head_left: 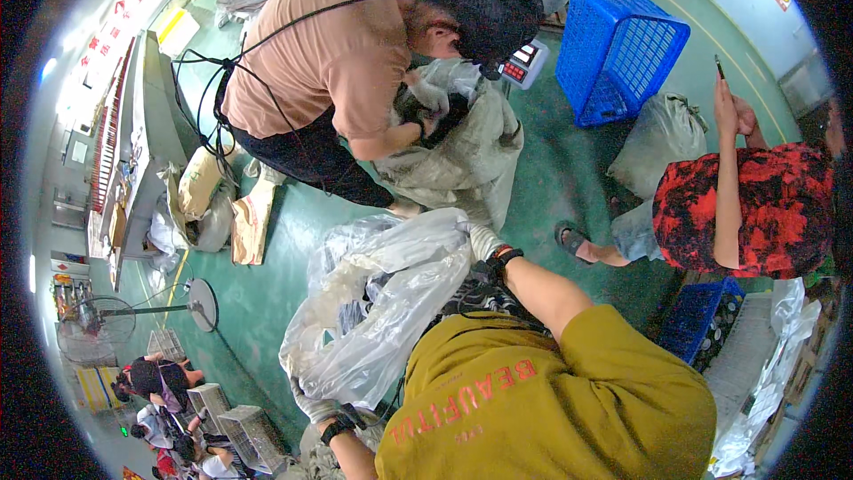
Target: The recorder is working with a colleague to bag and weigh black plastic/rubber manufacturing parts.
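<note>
A large clear plastic bag (404, 258) hangs wide at its mouth in front of me, with grey, cloth-like pieces (354, 316) showing inside. My left hand (315, 402), in a whitish work glove, is closed on the bag's near left edge. On the far right side of the rim, my gloved right hand (482, 240) grips the plastic too. Dark bands circle both wrists. Just beyond the bag, a co-worker in a tan shirt (329, 44) bends over a big off-white woven sack (480, 156), both hands at its mouth around something dark.
A blue plastic crate (622, 53) lies at the far right beside a stuffed sack (657, 142) and a scale (526, 62). A person in a red-and-black shirt (746, 213) stands to my right. Sacks (204, 187) and a standing fan (98, 329) are on the left.
</note>
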A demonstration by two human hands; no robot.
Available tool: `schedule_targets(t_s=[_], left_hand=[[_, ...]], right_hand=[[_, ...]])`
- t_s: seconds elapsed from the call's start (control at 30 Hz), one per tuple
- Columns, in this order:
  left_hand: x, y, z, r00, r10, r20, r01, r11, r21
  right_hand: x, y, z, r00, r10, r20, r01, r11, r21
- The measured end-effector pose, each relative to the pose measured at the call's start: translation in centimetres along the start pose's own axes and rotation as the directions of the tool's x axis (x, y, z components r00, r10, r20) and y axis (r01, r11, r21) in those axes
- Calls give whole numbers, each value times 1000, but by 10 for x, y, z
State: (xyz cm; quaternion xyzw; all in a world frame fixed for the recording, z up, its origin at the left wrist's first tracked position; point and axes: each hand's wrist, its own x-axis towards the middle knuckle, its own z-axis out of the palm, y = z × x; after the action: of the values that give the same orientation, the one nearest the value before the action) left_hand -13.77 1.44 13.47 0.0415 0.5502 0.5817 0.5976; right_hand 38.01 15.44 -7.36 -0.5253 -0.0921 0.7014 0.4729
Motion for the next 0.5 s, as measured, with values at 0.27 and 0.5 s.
schedule_targets(t_s=[0.27, 0.5], left_hand=[[-7, -1, -1, 999, 27, 26, -26, 999, -43], [-11, 0, 7, 998, 1, 56, 2, 998, -56]], right_hand=[[-24, -17, 22, 998, 65, -2, -65, 997, 48], [11, 11, -5, 995, -97, -5, 88, 915, -393]])
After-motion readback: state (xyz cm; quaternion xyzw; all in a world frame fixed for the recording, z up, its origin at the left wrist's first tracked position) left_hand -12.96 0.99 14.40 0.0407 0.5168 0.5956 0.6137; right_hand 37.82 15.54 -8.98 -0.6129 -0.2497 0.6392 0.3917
